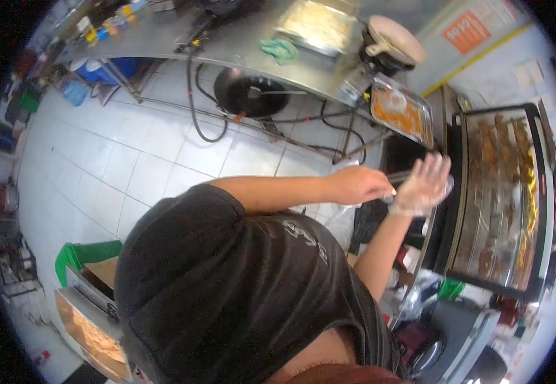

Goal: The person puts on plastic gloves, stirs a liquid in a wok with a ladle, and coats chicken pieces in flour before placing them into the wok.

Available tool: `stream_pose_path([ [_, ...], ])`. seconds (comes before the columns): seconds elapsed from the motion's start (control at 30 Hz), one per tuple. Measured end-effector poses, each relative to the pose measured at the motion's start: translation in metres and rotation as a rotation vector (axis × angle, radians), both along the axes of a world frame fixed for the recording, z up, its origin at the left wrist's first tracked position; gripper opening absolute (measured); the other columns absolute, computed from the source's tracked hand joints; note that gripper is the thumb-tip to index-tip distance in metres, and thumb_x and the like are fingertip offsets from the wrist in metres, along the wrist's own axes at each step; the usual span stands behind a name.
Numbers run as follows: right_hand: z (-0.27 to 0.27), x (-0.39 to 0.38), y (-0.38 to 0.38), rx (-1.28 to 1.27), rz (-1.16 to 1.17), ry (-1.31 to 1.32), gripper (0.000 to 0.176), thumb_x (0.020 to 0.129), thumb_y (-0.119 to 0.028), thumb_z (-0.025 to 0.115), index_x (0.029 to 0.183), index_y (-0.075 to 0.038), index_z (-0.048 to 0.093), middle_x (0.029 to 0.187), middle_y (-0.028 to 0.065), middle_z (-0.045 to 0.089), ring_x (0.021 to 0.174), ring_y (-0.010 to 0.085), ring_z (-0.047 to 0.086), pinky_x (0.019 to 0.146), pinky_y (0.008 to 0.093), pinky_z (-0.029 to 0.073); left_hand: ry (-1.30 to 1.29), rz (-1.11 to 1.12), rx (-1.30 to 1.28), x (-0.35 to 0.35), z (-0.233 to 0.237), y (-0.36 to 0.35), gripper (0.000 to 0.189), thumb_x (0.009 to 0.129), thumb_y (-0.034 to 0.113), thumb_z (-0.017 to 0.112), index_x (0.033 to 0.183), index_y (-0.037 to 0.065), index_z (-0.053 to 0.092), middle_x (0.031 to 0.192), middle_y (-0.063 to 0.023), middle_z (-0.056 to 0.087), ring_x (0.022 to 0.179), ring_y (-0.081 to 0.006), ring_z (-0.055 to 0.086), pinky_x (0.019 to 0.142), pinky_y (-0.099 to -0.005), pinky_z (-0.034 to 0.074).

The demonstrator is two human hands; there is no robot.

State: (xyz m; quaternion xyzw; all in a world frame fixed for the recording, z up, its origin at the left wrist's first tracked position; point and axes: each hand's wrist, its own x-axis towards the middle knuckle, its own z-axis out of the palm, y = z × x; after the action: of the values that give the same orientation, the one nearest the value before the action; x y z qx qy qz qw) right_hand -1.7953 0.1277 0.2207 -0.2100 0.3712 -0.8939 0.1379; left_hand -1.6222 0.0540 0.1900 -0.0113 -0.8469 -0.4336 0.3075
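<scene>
My left hand [362, 185] is bare, its fingers pinched together on the cuff of a clear plastic glove. That glove covers my right hand [426, 181], whose fingers are raised and spread with nothing held in them. The glove looks loose and bunched around the right wrist. Both hands are close together in front of a glass-fronted display case [495, 198] with food on its racks. Just above them, a metal tray [401, 109] of orange-brown food rests on the counter.
At the top runs a steel counter [163, 35] with a tray of pale food [316, 25], a green cloth [278, 50] and a round pan [394, 40]. A black wok [249, 93] sits below, near hoses. Boxes [92, 326] and a green bin [85, 255] stand lower left.
</scene>
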Motion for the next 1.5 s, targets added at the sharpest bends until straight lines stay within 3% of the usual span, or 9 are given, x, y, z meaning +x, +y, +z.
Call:
stream_pose_path([
  [0.1,-0.003,-0.001,0.037,0.062,0.028,0.016,0.065,0.103,-0.048,0.037,0.15,-0.003,0.045,0.143,0.0197,0.055,0.124,0.0333,0.058,0.109,0.0472,0.04,-0.071,0.09,0.048,0.02,-0.018,-0.027,0.02,0.095,0.02,0.067,0.113,0.015,0.076,0.124,-0.0083,0.069,0.09,-0.0292,0.071,0.081,-0.04,0.056],
  [0.33,-0.077,-0.012,0.121,0.235,0.104,-0.126,0.058,0.102,-0.041,0.043,0.138,0.003,0.056,0.128,0.0203,0.065,0.109,0.0321,0.065,0.098,0.0427,0.048,-0.508,0.493,0.313,0.07,-0.061,-0.109,0.025,0.087,0.027,0.08,0.092,0.003,0.078,0.076,-0.0094,0.074,0.068,-0.0137,0.07,0.062,-0.0312,0.054],
  [0.77,-0.071,0.104,0.069,0.859,0.484,0.358,0.07,0.09,-0.017,0.071,0.153,-0.007,0.042,0.143,0.0171,0.055,0.118,0.0271,0.061,0.095,0.0372,0.052,-0.382,0.109,1.09,0.043,-0.05,-0.04,0.028,0.09,0.021,0.078,0.108,0.0,0.076,0.116,-0.0096,0.072,0.098,-0.0149,0.066,0.084,-0.0302,0.05],
  [0.87,-0.092,0.11,0.05,0.841,0.672,0.329,0.052,0.087,-0.011,0.072,0.137,-0.002,0.058,0.119,0.015,0.067,0.098,0.0197,0.065,0.083,0.0326,0.053,-0.346,-0.034,1.063,0.025,-0.043,-0.013,0.024,0.091,0.02,0.076,0.109,0.004,0.077,0.113,-0.0071,0.073,0.101,-0.0169,0.067,0.088,-0.0325,0.051],
  [0.97,-0.102,0.093,0.058,1.17,0.695,0.424,0.033,0.089,-0.014,0.069,0.119,0.001,0.068,0.095,0.0109,0.072,0.08,0.0158,0.064,0.075,0.0316,0.052,-0.008,0.073,0.161,0.022,-0.033,-0.022,0.025,0.095,0.023,0.072,0.113,0.006,0.076,0.112,-0.0058,0.075,0.096,-0.0173,0.069,0.089,-0.0325,0.053],
  [1.1,-0.15,0.071,0.108,1.218,0.59,0.306,0.027,0.092,-0.019,0.065,0.107,0.002,0.072,0.084,0.0086,0.072,0.072,0.0146,0.062,0.069,0.0329,0.052,-0.415,0.331,0.27,0.048,-0.02,-0.079,0.027,0.097,0.03,0.068,0.108,0.008,0.078,0.104,-0.0062,0.078,0.092,-0.0137,0.071,0.089,-0.0296,0.054],
  [1.37,-0.217,0.035,0.214,1.401,0.443,0.272,0.03,0.095,-0.022,0.061,0.108,0.002,0.073,0.086,0.0036,0.07,0.073,0.012,0.06,0.065,0.0307,0.049,-1.298,0.694,-0.596,0.24,-0.304,-0.227,0.049,0.099,0.052,0.05,0.097,0.012,0.078,0.101,-0.0173,0.074,0.095,-0.0408,0.068,0.083,-0.0495,0.054],
  [1.43,-0.219,0.034,0.237,1.513,0.426,0.368,0.03,0.095,-0.022,0.06,0.108,0.002,0.073,0.087,0.0055,0.071,0.073,0.0141,0.061,0.065,0.0312,0.049,-1.356,0.726,-0.749,0.346,-0.415,-0.232,0.048,0.1,0.045,0.047,0.095,0.007,0.077,0.104,-0.0168,0.074,0.099,-0.0344,0.069,0.084,-0.0486,0.054],
  [1.5,-0.228,0.04,0.26,1.479,0.38,0.143,0.031,0.095,-0.023,0.059,0.107,0.002,0.073,0.087,0.0085,0.072,0.073,0.0172,0.063,0.066,0.0334,0.05,-1.653,0.611,-0.625,0.388,-0.385,-0.178,0.04,0.099,0.038,0.051,0.098,0.01,0.079,0.106,-0.0137,0.075,0.096,-0.0284,0.072,0.081,-0.0454,0.056],
])
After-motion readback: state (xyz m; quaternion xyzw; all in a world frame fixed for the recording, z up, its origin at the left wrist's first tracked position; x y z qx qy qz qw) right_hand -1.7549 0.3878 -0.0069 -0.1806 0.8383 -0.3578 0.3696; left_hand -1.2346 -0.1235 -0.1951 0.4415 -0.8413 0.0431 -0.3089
